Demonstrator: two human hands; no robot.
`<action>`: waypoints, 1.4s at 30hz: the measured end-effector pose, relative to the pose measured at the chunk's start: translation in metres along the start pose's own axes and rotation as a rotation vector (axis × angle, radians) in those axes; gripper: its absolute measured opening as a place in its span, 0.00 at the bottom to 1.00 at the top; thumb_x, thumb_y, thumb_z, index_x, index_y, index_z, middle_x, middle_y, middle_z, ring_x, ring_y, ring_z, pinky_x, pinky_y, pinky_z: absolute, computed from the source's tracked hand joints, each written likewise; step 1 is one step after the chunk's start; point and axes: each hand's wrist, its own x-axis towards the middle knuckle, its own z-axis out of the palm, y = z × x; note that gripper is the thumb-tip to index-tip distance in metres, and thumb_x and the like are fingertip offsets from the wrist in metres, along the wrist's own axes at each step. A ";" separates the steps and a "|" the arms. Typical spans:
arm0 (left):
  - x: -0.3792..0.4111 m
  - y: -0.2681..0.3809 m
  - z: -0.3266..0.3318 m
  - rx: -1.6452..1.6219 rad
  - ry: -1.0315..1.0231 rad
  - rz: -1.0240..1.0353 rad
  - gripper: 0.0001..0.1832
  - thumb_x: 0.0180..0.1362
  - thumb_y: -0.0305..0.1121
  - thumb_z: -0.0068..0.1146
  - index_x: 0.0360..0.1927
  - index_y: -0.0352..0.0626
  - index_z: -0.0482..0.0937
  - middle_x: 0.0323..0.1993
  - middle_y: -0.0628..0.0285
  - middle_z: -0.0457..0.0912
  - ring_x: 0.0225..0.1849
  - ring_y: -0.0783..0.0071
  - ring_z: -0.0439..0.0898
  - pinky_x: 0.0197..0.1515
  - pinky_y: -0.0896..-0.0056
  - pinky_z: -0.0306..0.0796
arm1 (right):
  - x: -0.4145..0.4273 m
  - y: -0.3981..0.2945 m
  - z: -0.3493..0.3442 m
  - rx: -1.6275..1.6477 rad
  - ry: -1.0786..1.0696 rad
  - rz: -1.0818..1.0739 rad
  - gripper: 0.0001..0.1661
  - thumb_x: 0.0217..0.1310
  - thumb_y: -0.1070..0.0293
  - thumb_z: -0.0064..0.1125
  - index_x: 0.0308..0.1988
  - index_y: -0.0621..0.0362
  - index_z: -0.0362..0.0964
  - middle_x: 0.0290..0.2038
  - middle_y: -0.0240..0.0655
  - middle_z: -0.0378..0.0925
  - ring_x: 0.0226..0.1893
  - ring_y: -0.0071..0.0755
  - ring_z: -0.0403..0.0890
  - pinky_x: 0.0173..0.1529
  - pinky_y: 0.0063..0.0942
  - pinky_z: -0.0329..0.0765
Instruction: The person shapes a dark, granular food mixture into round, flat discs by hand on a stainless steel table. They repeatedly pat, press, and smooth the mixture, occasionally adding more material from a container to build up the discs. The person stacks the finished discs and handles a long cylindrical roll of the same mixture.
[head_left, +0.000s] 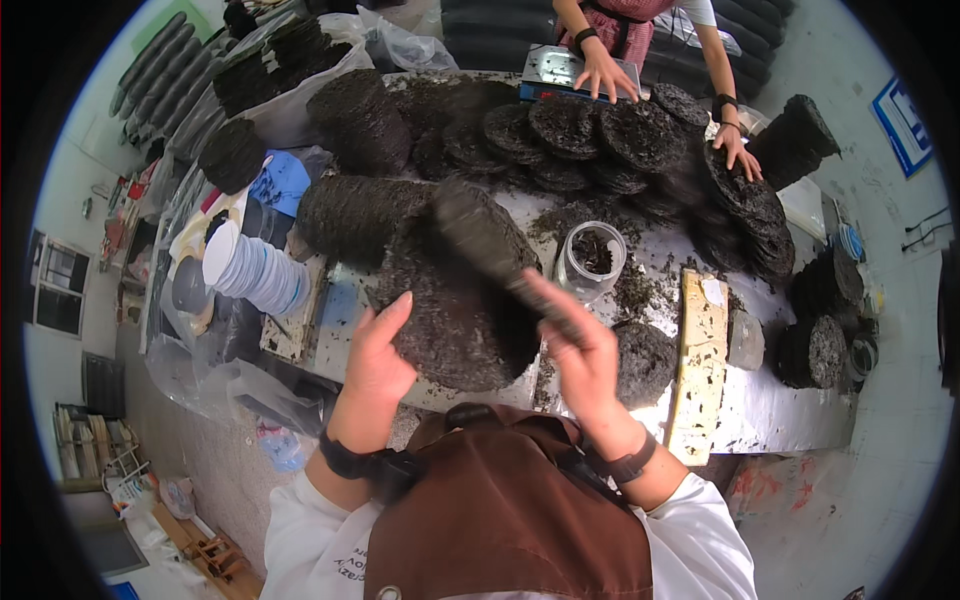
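Observation:
My left hand grips the left edge of a dark round disc of what looks like dried seaweed, thumb on its upper face. In my right hand is a second dark disc, tilted nearly edge-on and blurred by motion, overlapping the first. Just beyond them a thick roll of stacked dark discs lies on its side on the metal table. A clear plastic jar with dark flakes inside stands right of my right hand. Another disc lies flat near that hand.
A co-worker's hands rest by overlapping discs and a digital scale. A yellowish board lies at right. White round sheets are stacked at left. More disc stacks stand at the right edge.

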 end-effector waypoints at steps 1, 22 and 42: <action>-0.002 0.004 -0.003 -0.060 0.026 -0.014 0.21 0.61 0.36 0.48 0.54 0.35 0.68 0.50 0.54 0.75 0.51 0.60 0.75 0.54 0.57 0.69 | -0.002 0.000 -0.008 0.211 0.158 0.105 0.29 0.54 0.76 0.50 0.58 0.61 0.60 0.53 0.41 0.71 0.54 0.46 0.71 0.59 0.36 0.67; 0.002 0.013 0.062 0.421 -0.447 0.211 0.38 0.59 0.53 0.48 0.65 0.38 0.54 0.64 0.49 0.58 0.66 0.57 0.58 0.64 0.57 0.55 | -0.053 0.014 -0.067 0.364 0.661 0.117 0.22 0.53 0.81 0.50 0.50 0.64 0.65 0.41 0.34 0.75 0.39 0.25 0.76 0.44 0.22 0.74; 0.059 0.004 -0.058 0.809 0.135 -0.224 0.42 0.50 0.47 0.61 0.60 0.29 0.57 0.59 0.46 0.63 0.63 0.60 0.58 0.62 0.61 0.52 | -0.023 0.016 0.026 -0.694 -0.346 -0.192 0.51 0.38 0.57 0.71 0.62 0.55 0.55 0.65 0.44 0.53 0.66 0.52 0.52 0.67 0.46 0.51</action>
